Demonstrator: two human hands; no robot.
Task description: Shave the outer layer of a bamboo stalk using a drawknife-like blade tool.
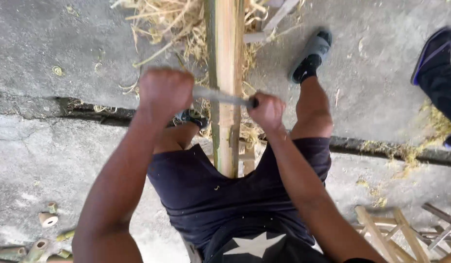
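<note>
Concrete ground [65,160] fills the view, crossed by one dark crack running left to right; over it a single long bamboo pole [225,73] runs straight away from the person, its long axis top to bottom in the picture, the near end passing between the thighs and the far end leaving the top edge; the pole's skin is partly shaved, pale yellow with green strips at the sides; one heap of straw-like shavings [172,24] lies around its far part; one metal blade [220,96] lies crosswise on the pole, its long axis left to right, at right angles to the bamboo; the left hand [164,91] is clenched in a fist around the blade's left end; the right hand [267,111] is clenched around the dark handle at its right end; two sandalled feet show, one on each side of the pole; four or so short bamboo offcuts [48,219] lie at lower left; one wooden frame [396,229] sits at lower right.
</note>
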